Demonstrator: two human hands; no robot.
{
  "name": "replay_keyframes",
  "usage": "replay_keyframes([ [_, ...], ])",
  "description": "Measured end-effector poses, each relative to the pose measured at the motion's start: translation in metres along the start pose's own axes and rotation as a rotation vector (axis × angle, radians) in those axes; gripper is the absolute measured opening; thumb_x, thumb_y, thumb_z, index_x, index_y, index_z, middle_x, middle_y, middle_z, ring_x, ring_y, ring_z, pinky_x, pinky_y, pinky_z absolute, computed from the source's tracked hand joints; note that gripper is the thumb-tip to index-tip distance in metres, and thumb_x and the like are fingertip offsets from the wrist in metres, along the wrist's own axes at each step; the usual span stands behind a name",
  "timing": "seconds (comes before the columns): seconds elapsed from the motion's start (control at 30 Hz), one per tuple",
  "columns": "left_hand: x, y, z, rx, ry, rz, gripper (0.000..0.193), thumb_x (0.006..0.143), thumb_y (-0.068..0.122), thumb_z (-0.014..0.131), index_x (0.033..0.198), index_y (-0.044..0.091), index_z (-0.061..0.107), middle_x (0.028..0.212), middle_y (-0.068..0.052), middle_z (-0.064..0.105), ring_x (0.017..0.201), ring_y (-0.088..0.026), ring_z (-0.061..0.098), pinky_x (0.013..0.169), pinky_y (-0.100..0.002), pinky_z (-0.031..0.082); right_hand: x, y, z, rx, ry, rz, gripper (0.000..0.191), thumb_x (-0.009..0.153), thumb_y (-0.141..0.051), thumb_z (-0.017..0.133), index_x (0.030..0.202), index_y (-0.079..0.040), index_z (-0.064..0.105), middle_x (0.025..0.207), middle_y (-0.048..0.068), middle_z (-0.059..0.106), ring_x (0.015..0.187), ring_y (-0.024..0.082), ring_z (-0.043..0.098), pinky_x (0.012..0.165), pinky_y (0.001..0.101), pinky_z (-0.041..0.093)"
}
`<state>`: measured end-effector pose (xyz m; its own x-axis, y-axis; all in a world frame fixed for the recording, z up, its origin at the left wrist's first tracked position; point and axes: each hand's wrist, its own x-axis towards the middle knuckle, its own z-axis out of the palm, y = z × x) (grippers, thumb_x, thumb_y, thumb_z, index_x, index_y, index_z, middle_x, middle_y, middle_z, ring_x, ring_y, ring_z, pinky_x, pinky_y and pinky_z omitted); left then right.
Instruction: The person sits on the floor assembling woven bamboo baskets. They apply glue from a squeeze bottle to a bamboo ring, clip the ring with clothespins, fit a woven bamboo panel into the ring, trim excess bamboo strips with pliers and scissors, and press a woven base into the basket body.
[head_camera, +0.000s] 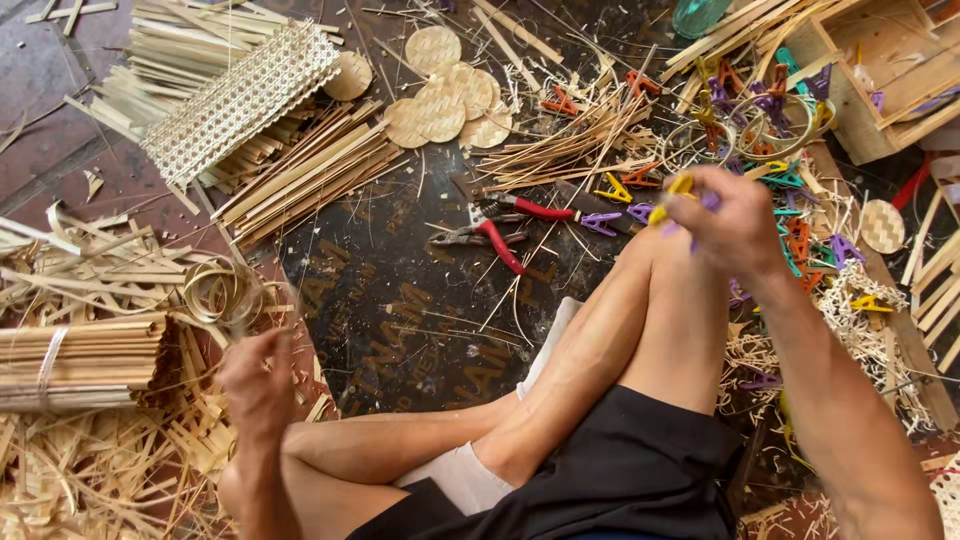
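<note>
I sit cross-legged on a dark floor mat (400, 310). My left hand (257, 375) is raised near my left knee and grips a thin bamboo ring (220, 292), which is blurred. My right hand (735, 225) hovers above my right knee, its fingers closed on small plastic clips, one yellow clip (672, 192) and one purple clip (708, 202). Red-handled pliers (495, 235) lie on the mat ahead of my knees, between the two hands.
A woven lattice strip (240, 100) and bundles of bamboo slats (310, 175) lie far left. Round woven discs (445, 95) lie at the top. A tied slat bundle (80, 365) is at my left. Coloured clips and rings (770, 130) and a wooden crate (885, 70) lie right.
</note>
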<state>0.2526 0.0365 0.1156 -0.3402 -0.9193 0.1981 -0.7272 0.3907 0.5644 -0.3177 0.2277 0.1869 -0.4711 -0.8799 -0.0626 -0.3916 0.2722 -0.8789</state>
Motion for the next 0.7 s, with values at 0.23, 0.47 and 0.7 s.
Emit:
replay_keyframes([
  [0.23,0.075,-0.101,-0.039,0.370,0.269,-0.095,0.024,0.119,0.017,0.063,0.108,0.001,0.076,0.085,-0.009,0.069,0.080,-0.019,0.056,0.084,-0.039,0.045,0.108,0.063,-0.028,-0.765,-0.042,0.017,0.058,0.085,-0.057,0.074,0.115,-0.007,0.074,0.093,0.021,0.073,0.083,0.037,0.071,0.077,0.0487,0.054],
  [0.47,0.112,-0.139,-0.021,0.561,0.089,-0.290,0.035,0.117,0.024,0.050,0.093,0.007,0.069,0.080,-0.011,0.062,0.066,-0.025,0.056,0.069,-0.045,0.045,0.135,0.146,-0.115,-1.360,0.668,-0.316,0.047,0.077,-0.050,0.077,0.089,-0.004,0.072,0.106,0.021,0.073,0.083,0.033,0.071,0.063,0.0462,0.056],
  [0.7,0.090,-0.113,-0.009,0.503,0.496,0.005,0.027,0.107,0.019,0.064,0.124,-0.001,0.070,0.126,-0.018,0.071,0.124,-0.027,0.061,0.119,-0.048,0.037,0.126,0.159,-0.139,-1.104,0.587,-0.201,0.013,0.095,-0.008,0.062,0.098,-0.002,0.073,0.088,0.017,0.070,0.080,0.027,0.069,0.069,0.0410,0.053],
])
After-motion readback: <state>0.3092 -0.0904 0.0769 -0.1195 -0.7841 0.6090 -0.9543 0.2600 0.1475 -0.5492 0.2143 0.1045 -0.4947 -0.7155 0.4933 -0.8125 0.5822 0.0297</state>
